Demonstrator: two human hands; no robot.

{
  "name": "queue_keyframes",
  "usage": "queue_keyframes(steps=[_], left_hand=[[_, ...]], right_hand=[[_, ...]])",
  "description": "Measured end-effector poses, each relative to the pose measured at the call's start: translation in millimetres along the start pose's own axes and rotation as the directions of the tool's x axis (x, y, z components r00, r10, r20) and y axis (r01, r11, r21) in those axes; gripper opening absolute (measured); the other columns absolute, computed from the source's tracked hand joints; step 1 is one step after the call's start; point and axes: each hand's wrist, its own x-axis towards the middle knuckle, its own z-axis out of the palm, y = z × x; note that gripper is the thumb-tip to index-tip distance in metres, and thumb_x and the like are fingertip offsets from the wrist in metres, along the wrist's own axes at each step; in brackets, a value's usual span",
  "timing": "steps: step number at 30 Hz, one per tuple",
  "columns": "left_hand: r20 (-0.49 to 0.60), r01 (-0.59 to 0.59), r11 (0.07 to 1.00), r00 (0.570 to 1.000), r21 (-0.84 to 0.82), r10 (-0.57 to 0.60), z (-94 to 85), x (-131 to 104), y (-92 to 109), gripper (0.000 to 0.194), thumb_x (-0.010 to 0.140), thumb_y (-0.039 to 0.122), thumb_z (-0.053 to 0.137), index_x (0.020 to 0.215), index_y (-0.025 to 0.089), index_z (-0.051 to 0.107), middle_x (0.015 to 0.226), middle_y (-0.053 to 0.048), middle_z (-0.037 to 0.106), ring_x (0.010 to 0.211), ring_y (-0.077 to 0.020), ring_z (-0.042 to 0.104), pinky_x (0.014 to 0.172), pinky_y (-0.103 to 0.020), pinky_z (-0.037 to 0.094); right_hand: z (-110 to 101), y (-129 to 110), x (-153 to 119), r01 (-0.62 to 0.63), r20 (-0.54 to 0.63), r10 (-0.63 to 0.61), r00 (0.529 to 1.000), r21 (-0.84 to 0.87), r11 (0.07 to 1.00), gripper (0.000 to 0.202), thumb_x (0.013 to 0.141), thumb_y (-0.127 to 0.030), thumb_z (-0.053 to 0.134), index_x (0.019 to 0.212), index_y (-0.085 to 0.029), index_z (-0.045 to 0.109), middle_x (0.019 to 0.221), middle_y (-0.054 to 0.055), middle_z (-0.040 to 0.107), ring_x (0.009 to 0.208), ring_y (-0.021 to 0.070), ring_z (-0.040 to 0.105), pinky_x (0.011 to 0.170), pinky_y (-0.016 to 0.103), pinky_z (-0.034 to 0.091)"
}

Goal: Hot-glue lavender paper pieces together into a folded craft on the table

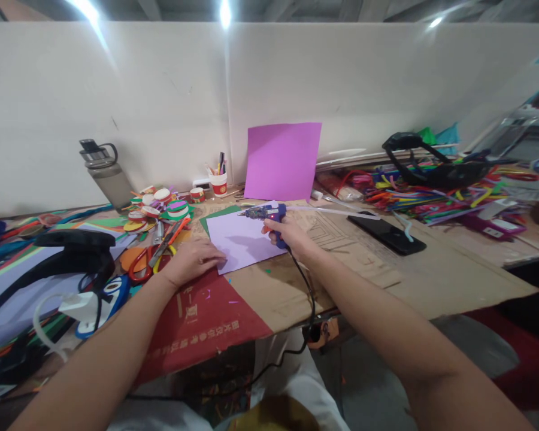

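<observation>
A blue hot glue gun (269,216) is gripped in my right hand (287,233), its nozzle pointing left above a light purple sheet (247,242). A long translucent glue stick (335,210) sticks out of its back, and a small red light shows on its body. My left hand (196,260) rests at the sheet's left edge with its fingers bent together; whether anything is under them is hidden. Part of a green sheet (212,221) shows beneath the purple one. Behind, a brighter purple sheet (282,160) stands upright against the wall.
Scissors (140,266) and paper rolls lie left of my left hand, near a bottle (110,179) and a power strip (103,311). A black phone (388,233) and colourful pipe cleaners (413,197) are at right. The gun's black cord (312,299) hangs over the front edge.
</observation>
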Motion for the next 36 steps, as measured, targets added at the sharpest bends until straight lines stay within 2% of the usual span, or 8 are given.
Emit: queue_keyframes(steps=[3,7,16,25,28,31,33,36], left_hand=[[-0.013,-0.051,0.997,0.999,0.052,0.051,1.6,-1.9,2.6,0.025,0.087,0.040,0.059,0.099,0.023,0.072,0.092,-0.005,0.072,0.088,-0.0183,0.063,0.084,-0.032,0.045],[-0.060,0.016,0.999,0.998,0.030,-0.014,6.1,-2.9,3.6,0.035,0.083,0.044,0.063,0.109,0.021,0.067,0.096,-0.006,0.071,0.089,-0.0179,0.063,0.081,-0.030,0.048],[-0.053,-0.129,0.991,0.990,0.037,0.131,5.7,0.0,3.4,0.016,0.087,0.031,0.059,0.091,0.022,0.071,0.090,-0.004,0.072,0.087,-0.0164,0.064,0.083,-0.031,0.047],[-0.029,-0.144,0.989,0.989,0.035,0.145,9.9,1.1,0.9,0.016,0.087,0.029,0.058,0.090,0.022,0.071,0.096,-0.005,0.073,0.089,-0.0169,0.064,0.084,-0.032,0.047],[-0.028,-0.066,0.997,0.997,-0.037,0.065,8.3,0.1,1.7,0.018,0.087,0.033,0.059,0.092,0.021,0.072,0.094,-0.006,0.072,0.089,-0.0173,0.064,0.084,-0.032,0.047],[-0.036,0.155,0.964,0.985,-0.215,-0.167,5.9,-2.1,1.9,0.024,0.087,0.038,0.058,0.096,0.022,0.073,0.096,-0.004,0.073,0.088,-0.0166,0.065,0.082,-0.029,0.049],[-0.007,0.253,0.922,0.964,-0.293,-0.267,4.9,-3.0,0.7,0.026,0.087,0.041,0.058,0.098,0.022,0.073,0.098,-0.003,0.073,0.090,-0.0168,0.065,0.083,-0.029,0.049],[-0.006,0.186,0.928,0.980,-0.323,-0.198,5.9,-2.5,-2.6,0.025,0.083,0.040,0.063,0.096,0.021,0.072,0.099,-0.005,0.072,0.092,-0.0172,0.064,0.086,-0.030,0.049]], right_hand=[[0.4,1.5,1.0,-0.008,-0.023,0.008,1.000,0.001,1.000,0.020,0.073,-0.032,0.068,0.072,-0.015,0.057,0.065,0.002,0.060,0.043,0.0050,0.037,0.040,0.019,0.030],[-0.3,4.2,3.6,-0.017,-0.045,0.015,0.999,-0.032,0.999,0.018,0.076,-0.029,0.064,0.068,-0.014,0.058,0.059,0.002,0.057,0.042,0.0049,0.036,0.039,0.019,0.029],[0.9,4.2,3.0,-0.023,-0.053,0.019,0.998,-0.088,0.996,0.017,0.079,-0.028,0.061,0.069,-0.014,0.059,0.047,-0.003,0.047,0.040,0.0057,0.035,0.038,0.018,0.027],[1.3,8.2,5.8,-0.035,-0.058,0.032,0.998,-0.038,0.999,0.014,0.079,-0.026,0.061,0.070,-0.014,0.058,0.057,0.001,0.057,0.040,0.0059,0.037,0.039,0.020,0.028],[0.4,10.1,7.1,-0.044,-0.063,0.041,0.997,-0.056,0.997,0.015,0.078,-0.025,0.061,0.069,-0.014,0.059,0.062,0.003,0.060,0.042,0.0063,0.038,0.040,0.021,0.030],[-0.3,10.3,7.3,-0.044,-0.059,0.040,0.997,-0.074,0.996,0.016,0.079,-0.027,0.060,0.069,-0.014,0.060,0.060,0.003,0.059,0.043,0.0069,0.038,0.041,0.022,0.030],[-0.4,9.3,6.8,-0.051,-0.066,0.046,0.997,-0.081,0.995,0.016,0.080,-0.027,0.060,0.069,-0.014,0.060,0.057,0.002,0.057,0.043,0.0072,0.038,0.041,0.021,0.030],[0.4,6.8,5.4,-0.065,-0.084,0.058,0.995,-0.086,0.994,0.015,0.080,-0.025,0.060,0.070,-0.014,0.059,0.054,0.000,0.055,0.043,0.0074,0.038,0.042,0.021,0.030]])
